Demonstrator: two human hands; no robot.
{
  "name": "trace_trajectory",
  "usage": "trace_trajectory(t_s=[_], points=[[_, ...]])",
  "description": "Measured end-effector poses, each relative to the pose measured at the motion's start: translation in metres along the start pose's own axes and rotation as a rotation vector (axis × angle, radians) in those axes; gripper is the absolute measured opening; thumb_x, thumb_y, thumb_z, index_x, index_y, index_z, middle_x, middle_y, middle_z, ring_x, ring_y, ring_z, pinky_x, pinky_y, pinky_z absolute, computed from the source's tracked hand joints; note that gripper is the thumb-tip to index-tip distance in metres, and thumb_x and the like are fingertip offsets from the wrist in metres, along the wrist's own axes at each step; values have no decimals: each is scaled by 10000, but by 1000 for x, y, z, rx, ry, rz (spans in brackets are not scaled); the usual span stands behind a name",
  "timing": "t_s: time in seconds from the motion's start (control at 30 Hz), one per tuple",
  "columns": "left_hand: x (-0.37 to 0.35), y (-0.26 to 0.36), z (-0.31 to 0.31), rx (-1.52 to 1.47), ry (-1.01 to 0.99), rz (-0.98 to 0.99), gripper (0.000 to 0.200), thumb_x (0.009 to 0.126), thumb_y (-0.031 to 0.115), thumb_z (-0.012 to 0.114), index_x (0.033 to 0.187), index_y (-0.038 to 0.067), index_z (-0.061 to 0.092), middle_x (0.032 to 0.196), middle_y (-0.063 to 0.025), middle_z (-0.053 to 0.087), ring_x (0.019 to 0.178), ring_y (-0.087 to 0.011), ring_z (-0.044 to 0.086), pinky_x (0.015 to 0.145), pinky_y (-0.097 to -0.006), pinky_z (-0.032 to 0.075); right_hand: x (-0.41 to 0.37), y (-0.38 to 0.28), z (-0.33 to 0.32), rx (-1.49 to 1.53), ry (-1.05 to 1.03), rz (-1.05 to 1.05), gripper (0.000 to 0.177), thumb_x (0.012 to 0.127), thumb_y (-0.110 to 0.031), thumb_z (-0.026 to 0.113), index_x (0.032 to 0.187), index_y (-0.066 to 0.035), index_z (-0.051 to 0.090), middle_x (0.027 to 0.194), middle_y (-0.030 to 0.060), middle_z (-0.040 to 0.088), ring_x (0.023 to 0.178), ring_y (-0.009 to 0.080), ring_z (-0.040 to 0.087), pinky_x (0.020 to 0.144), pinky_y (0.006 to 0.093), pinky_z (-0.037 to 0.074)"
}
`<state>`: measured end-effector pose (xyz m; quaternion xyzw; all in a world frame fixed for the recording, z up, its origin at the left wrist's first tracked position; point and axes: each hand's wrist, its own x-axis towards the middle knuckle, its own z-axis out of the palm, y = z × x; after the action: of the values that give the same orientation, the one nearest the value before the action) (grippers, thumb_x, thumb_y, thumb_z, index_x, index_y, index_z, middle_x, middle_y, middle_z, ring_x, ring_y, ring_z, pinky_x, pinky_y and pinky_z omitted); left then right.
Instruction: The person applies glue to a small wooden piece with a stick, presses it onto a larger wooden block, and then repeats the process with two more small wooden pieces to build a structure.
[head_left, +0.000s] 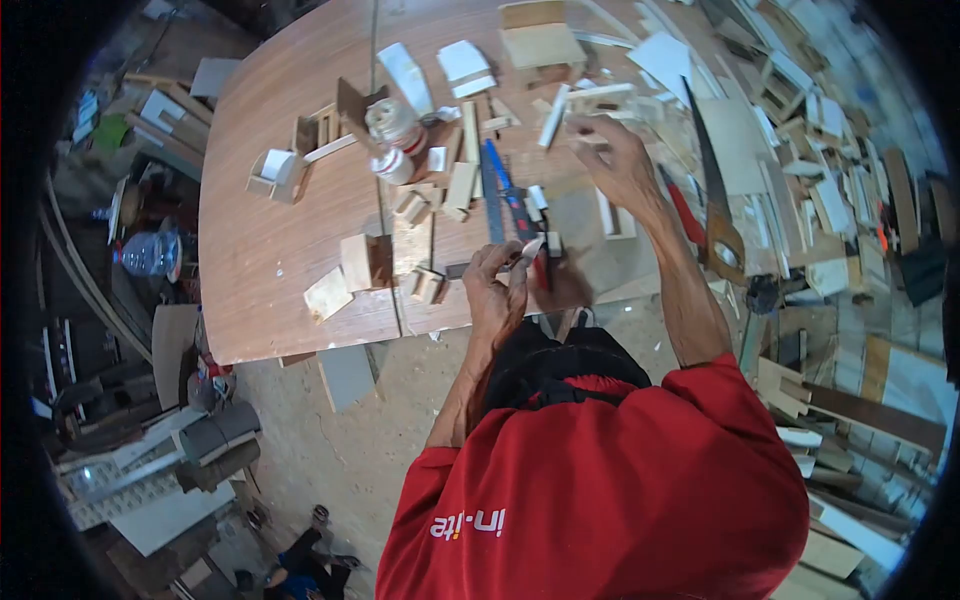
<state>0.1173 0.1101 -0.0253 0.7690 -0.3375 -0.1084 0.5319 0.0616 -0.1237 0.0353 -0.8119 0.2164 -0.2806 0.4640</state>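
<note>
My left hand (500,285) is at the table's near edge, its fingers closed round a small pale piece (532,248) whose shape is hard to make out. My right hand (612,160) is raised over the right part of the table, fingers apart and slightly curled, with nothing visible in it. Between the hands lie a blue-handled tool (497,163), a dark metal strip (491,205) and a dark tool with red parts (520,215). Small wooden blocks (461,187) lie just left of these tools.
A handsaw (722,235) lies right of my right forearm, beside a red-handled tool (683,205). Jars (392,165), small wooden boxes (366,262) and white offcuts (465,68) are on the brown table (260,240). Wood scraps pile up at the far right.
</note>
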Motion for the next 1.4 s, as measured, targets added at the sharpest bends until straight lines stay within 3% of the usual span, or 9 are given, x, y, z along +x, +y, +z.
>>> trace_trajectory(t_s=[0.1, 0.2, 0.43, 0.67, 0.73, 0.87, 1.03, 1.13, 1.4], points=[[-3, 28, 36, 153, -109, 102, 375, 759, 32, 699, 1116, 21, 587, 847, -115, 640, 792, -259, 602, 790, -365, 447, -60, 21, -49, -201, -23, -166, 326, 787, -61, 613, 1112, -50, 629, 1100, 154, 620, 1030, 334, 578, 940, 406, 446], [-7, 34, 77, 295, -220, 210, 615, 762, 104, 669, 1314, 69, 402, 908, -39, 658, 944, -260, 573, 947, -497, 299, -104, 30, -71, -353, -147, -171, 355, 733, -60, 654, 1087, -77, 645, 1118, 114, 617, 1096, 309, 538, 959, 428, 425], [-8, 32, 129, 438, -296, 293, 753, 695, 114, 717, 1348, 57, 348, 957, -29, 660, 1033, -260, 562, 987, -536, 263, -142, 72, -66, -460, -198, -272, 187, 736, -65, 634, 921, -76, 663, 942, 70, 634, 966, 269, 561, 892, 412, 414], [-9, 30, 135, 342, -198, 313, 740, 672, 87, 724, 1322, 35, 375, 1042, -99, 631, 1050, -287, 559, 969, -499, 319, -141, 113, -59, -316, -57, -206, 112, 753, -88, 638, 857, -60, 669, 877, 89, 633, 901, 286, 569, 861, 410, 424], [-10, 0, 143, 191, -13, 138, 626, 698, 73, 689, 1265, 11, 430, 1040, -141, 611, 984, -312, 572, 888, -440, 418, -138, 119, -61, -306, -57, -163, 109, 758, -99, 647, 856, -58, 672, 881, 88, 630, 908, 289, 564, 859, 407, 426], [-15, -21, 142, 246, -44, 171, 467, 733, 61, 638, 1178, 6, 506, 997, -162, 604, 933, -338, 582, 813, -405, 471, -132, 123, -60, -263, -49, -131, 118, 764, -117, 674, 860, -49, 683, 952, 91, 616, 956, 298, 542, 862, 404, 429], [-9, -14, 142, 161, -206, -88, 321, 719, 42, 617, 1040, 47, 609, 958, -172, 602, 938, -344, 579, 795, -422, 475, -129, 124, -56, -257, -72, -149, 130, 774, -133, 698, 868, -44, 684, 1019, 90, 590, 982, 299, 526, 860, 412, 429], [-11, -29, 147, 263, -121, 121, 311, 717, 46, 617, 1027, 55, 631, 946, -156, 615, 914, -334, 577, 784, -416, 476, -129, 124, -53, -260, -74, -146, 131, 783, -148, 701, 881, -61, 693, 1042, 82, 587, 995, 294, 522, 872, 417, 427], [-8, -18, 153, 316, -110, 97, 206, 770, 127, 658, 966, 65, 677, 850, -114, 636, 833, -320, 573, 738, -407, 468, -128, 127, -46, -321, -64, -154, 133, 786, -177, 701, 889, -94, 696, 1037, 46, 588, 1001, 273, 520, 908, 412, 401]])
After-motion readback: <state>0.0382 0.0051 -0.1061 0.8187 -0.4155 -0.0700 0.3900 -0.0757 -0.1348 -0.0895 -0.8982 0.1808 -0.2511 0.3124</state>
